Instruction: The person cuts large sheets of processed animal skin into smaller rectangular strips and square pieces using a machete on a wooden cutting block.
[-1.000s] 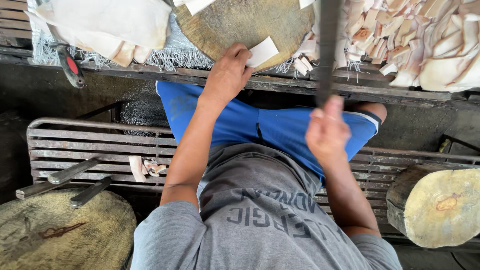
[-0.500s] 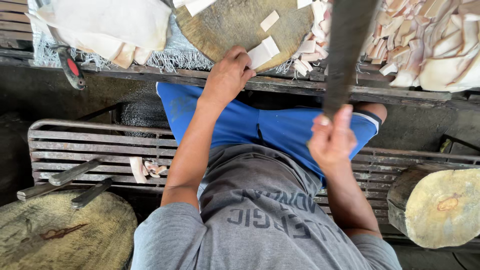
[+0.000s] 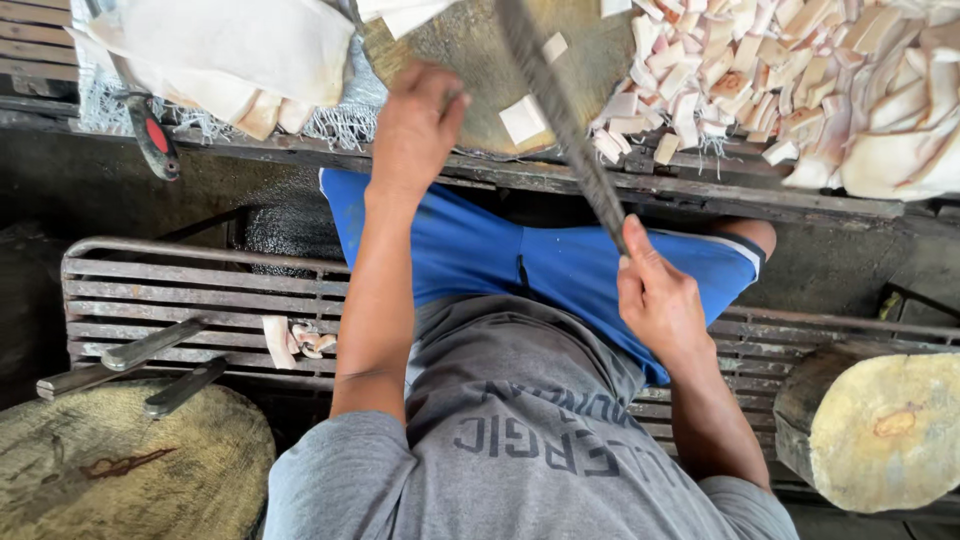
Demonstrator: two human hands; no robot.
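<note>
While right hand [image 3: 660, 300] fingers clamp the cleaver [image 3: 560, 110], left hand [image 3: 415, 125] fingers curl just beside its blade.

The blade [image 3: 560, 120] is dull grey metal; the block [image 3: 470, 60] is rough, worn wood; the cut pieces [image 3: 700, 90] look pale and waxy; the bench [image 3: 150, 290] has matt metal slats.

Long dark blade [image 3: 560, 110], probably raised, tilted
</note>
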